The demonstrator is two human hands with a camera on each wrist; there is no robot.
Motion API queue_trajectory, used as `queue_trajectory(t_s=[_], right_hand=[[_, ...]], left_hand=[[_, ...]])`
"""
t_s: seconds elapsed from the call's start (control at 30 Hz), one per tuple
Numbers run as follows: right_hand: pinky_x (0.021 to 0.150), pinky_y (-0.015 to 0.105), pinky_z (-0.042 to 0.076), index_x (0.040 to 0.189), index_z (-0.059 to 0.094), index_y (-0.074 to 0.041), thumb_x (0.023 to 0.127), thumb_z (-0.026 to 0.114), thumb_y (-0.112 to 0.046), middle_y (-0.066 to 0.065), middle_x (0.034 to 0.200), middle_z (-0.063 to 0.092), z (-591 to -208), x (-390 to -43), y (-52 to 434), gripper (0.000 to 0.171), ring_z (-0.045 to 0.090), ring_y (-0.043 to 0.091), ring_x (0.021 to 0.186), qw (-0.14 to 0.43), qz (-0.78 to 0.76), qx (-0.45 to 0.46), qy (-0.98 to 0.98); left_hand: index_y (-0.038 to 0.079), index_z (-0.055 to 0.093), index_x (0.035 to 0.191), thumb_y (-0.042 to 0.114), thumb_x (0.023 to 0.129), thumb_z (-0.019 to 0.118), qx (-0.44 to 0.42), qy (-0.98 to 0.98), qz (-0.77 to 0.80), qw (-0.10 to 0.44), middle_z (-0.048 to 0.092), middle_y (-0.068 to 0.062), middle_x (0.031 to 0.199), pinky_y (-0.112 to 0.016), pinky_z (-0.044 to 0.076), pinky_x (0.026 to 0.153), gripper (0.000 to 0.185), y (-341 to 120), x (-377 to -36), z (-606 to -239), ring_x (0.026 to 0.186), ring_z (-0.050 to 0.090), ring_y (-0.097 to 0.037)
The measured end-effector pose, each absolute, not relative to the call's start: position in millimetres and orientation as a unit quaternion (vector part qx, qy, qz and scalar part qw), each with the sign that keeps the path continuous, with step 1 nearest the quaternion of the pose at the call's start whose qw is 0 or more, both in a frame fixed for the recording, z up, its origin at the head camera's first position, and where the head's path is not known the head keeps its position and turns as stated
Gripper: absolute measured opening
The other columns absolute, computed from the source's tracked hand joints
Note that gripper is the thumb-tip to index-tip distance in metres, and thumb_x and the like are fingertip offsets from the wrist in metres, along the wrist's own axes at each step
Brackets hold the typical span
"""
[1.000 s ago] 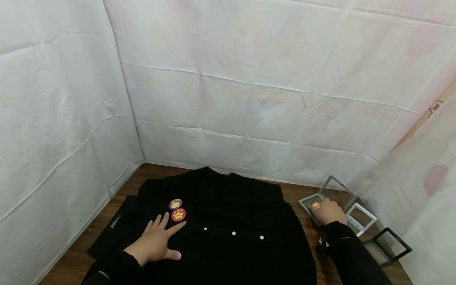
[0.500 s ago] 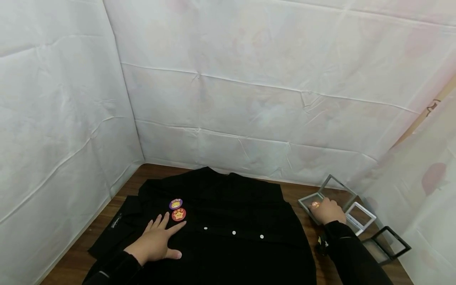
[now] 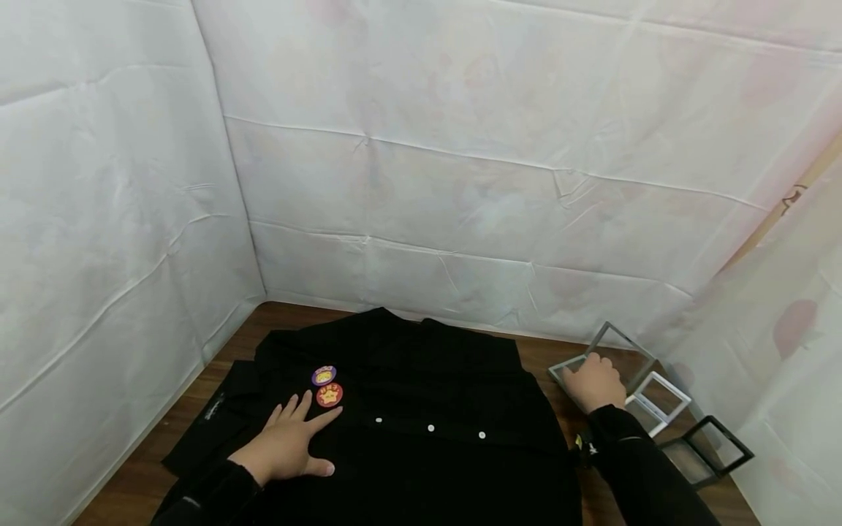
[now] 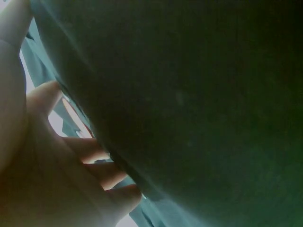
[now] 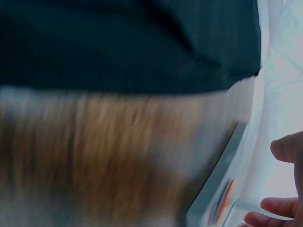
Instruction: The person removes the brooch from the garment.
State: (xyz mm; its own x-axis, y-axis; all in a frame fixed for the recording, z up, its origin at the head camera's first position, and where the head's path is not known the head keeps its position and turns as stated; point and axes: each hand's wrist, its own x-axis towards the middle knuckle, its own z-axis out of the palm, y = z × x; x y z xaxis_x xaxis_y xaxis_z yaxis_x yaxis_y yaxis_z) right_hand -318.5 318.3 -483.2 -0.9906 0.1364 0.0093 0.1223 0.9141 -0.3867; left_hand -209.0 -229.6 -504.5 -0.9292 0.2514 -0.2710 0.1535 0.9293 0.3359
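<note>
My left hand (image 3: 286, 442) rests with spread fingers on a black shirt (image 3: 454, 380) laid out flat. Just beyond its fingertips are a round purple badge (image 3: 324, 375) and a round red badge (image 3: 330, 395) with a yellow star. On the right, my right hand (image 3: 595, 383) is over an open grey clear-lidded case (image 3: 567, 367). The right wrist view shows a round orange-edged badge (image 5: 226, 201) in that case, with my thumb and fingers apart and nothing visible between them. My left fingers (image 4: 102, 175) show at the dark cloth in the left wrist view.
A white-framed case (image 3: 663, 398) and a black-framed case (image 3: 713, 449) stand open beside the right forearm. White buttons (image 3: 430, 428) run along the shirt. Pale cloth walls (image 3: 460, 183) enclose the wooden table (image 3: 542, 354) at back and sides.
My right hand has lifted slightly up and back over the grey case, and the badge near its thumb is now hidden in the head view. The left hand stays put.
</note>
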Motion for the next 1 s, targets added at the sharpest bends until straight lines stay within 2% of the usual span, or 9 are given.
queue_trajectory(t_s=[0.23,0.47,0.67,0.8,1.0], right_hand=[[0.09,0.067,0.043,0.142,0.035,0.021,0.105,0.06,-0.035,0.045,0.132,0.04,-478.8,-323.5,285.7,0.071,0.048,0.058,0.112,0.047,0.175,-0.021,-0.983],[0.091,0.06,0.047,0.142,0.047,0.01,0.103,0.064,-0.037,0.034,0.133,0.05,-469.5,-321.4,231.7,0.063,0.055,0.048,0.114,0.041,0.187,0.035,-0.981],[0.094,0.052,0.051,0.139,0.056,0.002,0.1,0.069,-0.037,0.022,0.132,0.058,-460.8,-310.8,173.4,0.057,0.061,0.037,0.115,0.037,0.191,0.113,-0.974],[0.094,0.047,0.053,0.135,0.06,-0.001,0.097,0.071,-0.039,0.017,0.129,0.062,-456.1,-302.2,134.7,0.055,0.063,0.032,0.114,0.034,0.181,0.161,-0.97],[0.089,0.042,0.055,0.135,0.06,-0.004,0.098,0.069,-0.04,0.012,0.125,0.062,-466.0,-290.8,85.0,0.053,0.063,0.026,0.11,0.01,0.157,0.224,-0.962]], left_hand=[[0.027,0.049,0.155,0.062,0.078,0.082,0.131,0.968,0.15,0.155,0.023,-0.038,0.16,-0.076,0.017,0.113,0.091,-234.2,-215.1,-496.2,0.145,0.019,-0.062],[0.019,0.053,0.152,0.055,0.084,0.08,0.144,0.973,0.156,0.093,0.029,-0.036,0.159,-0.072,0.024,0.113,0.082,-247.7,-221.6,-483.7,0.143,0.027,-0.06],[0.01,0.048,0.155,0.049,0.088,0.08,0.127,0.979,0.149,0.063,0.031,-0.037,0.157,-0.07,0.024,0.114,0.084,-251.8,-231.8,-476.8,0.143,0.029,-0.059],[0.012,0.05,0.154,0.049,0.088,0.08,0.124,0.978,0.156,0.067,0.031,-0.04,0.156,-0.071,0.024,0.114,0.081,-249.9,-236.7,-476.8,0.142,0.029,-0.061],[0.016,0.05,0.154,0.054,0.087,0.078,0.102,0.977,0.157,0.104,0.028,-0.04,0.157,-0.07,0.021,0.116,0.082,-250.1,-239.9,-484.1,0.144,0.025,-0.06]])
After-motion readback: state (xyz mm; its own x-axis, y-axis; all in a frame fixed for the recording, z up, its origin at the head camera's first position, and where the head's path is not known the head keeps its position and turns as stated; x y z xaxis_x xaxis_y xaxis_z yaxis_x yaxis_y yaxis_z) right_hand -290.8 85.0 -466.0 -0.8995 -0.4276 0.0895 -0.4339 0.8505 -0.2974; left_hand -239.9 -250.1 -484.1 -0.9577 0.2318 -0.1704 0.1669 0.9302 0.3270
